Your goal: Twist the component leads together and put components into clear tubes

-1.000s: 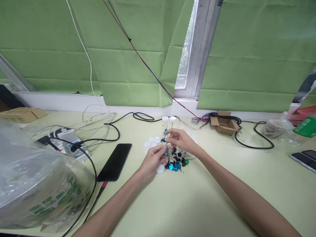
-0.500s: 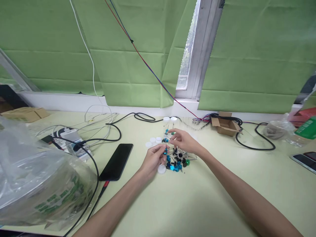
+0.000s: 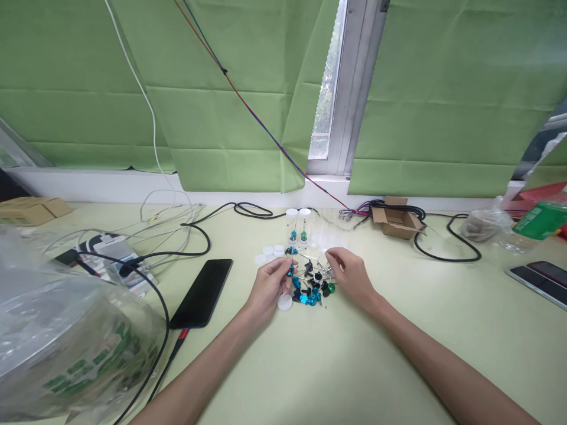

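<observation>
A: Head view: what is the left hand (image 3: 268,286) doing?
B: It is pinching a blue part (image 3: 290,271) at the left edge of the pile (image 3: 315,284), likely steadying it.
A: The right hand (image 3: 353,275)?
B: Resting by the pile's right edge; whether it is pinching anything, I cannot tell.

- Our left hand (image 3: 269,287) pinches, low over the bench (image 3: 336,360).
- Our right hand (image 3: 352,276) curls inward above it.
- Our forearms (image 3: 208,369) converge from its near side.
</observation>
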Tool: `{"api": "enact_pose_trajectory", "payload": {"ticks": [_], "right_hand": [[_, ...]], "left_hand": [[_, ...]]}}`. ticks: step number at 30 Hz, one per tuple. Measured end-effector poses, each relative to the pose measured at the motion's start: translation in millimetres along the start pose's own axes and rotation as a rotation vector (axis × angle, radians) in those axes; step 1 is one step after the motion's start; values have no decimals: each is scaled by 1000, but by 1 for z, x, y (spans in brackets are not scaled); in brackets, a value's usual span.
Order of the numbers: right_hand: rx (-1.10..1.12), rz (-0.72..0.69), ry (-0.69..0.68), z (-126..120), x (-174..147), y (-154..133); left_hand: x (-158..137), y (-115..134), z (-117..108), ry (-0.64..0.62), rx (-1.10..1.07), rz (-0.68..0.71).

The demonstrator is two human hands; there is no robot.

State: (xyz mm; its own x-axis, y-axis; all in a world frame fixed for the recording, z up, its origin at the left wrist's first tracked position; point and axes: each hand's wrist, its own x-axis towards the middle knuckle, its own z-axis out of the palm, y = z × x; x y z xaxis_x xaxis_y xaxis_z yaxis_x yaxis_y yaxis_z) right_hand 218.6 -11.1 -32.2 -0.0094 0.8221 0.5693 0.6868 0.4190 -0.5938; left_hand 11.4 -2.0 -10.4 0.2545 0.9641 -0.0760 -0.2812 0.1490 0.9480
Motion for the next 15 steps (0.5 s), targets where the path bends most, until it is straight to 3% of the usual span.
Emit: {"api": "enact_pose_trajectory", "payload": {"ticks": [8, 15], "right_hand": [[-176, -103, -163, -11, 5, 18], [-268, -94, -340, -14, 2, 23]], "left_hand": [[3, -3, -2, -12, -2, 24], [3, -3, -3, -19, 5, 22]]}}
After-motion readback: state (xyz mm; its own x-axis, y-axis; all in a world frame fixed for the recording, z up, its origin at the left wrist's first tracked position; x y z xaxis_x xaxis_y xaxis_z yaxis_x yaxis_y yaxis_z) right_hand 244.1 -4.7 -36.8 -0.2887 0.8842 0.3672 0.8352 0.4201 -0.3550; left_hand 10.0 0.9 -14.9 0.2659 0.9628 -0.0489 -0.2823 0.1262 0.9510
